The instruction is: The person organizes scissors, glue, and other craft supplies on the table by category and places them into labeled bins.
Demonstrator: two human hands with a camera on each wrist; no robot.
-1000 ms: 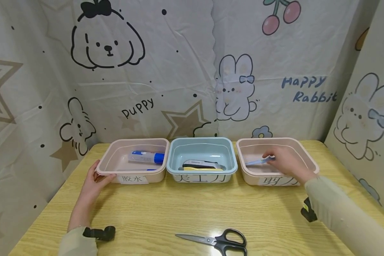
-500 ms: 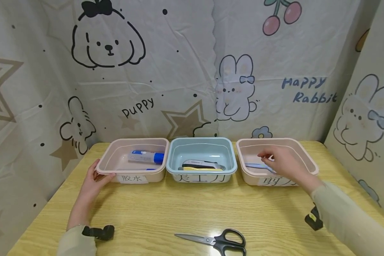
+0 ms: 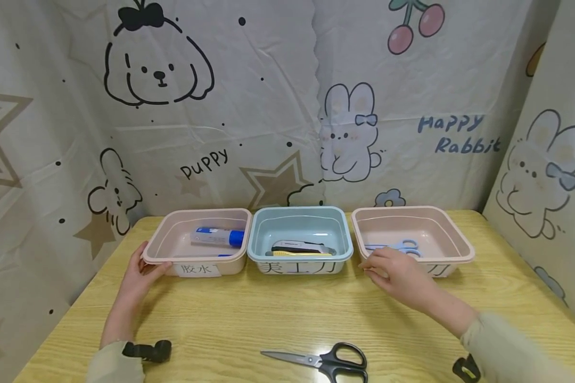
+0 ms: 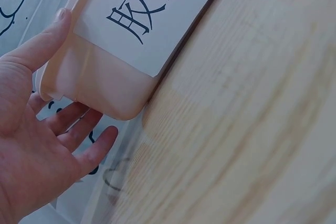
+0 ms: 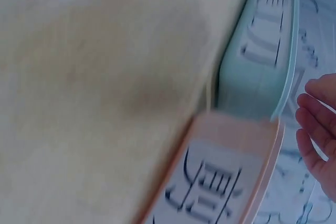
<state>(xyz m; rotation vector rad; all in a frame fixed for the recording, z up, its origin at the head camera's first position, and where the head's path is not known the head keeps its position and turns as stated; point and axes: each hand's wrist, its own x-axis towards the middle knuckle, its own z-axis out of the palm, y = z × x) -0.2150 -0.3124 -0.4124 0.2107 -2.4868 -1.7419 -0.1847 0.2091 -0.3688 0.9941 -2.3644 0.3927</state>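
In the head view my left hand (image 3: pixel 136 276) grips the near left corner of the left pink bin (image 3: pixel 232 267), thumb on the rim and fingers about its side. The bin's white label (image 4: pixel 142 19) shows in the left wrist view. My right hand (image 3: pixel 404 276) hovers at the front of the right pink bin (image 3: pixel 452 231), fingers loosely bent and holding nothing, partly covering that bin's label. Inside the right bin lie light blue scissors (image 3: pixel 409 245), partly hidden by the hand and rim. Black-handled scissors (image 3: pixel 340 363) lie on the table's near part.
Between the pink bins stands a blue bin (image 3: pixel 268 223) holding a grey-and-black utility knife (image 3: pixel 302 246) and a yellow one (image 3: pixel 303 254). A blue-capped glue bottle (image 3: pixel 216 236) lies in the left bin. A patterned cloth (image 3: pixel 278 96) hangs behind the wooden table (image 3: pixel 249 308).
My right hand let go of the light blue scissors inside the right bin, then moved out over the front rim, nearer and to the left. My left hand stayed at the left bin.
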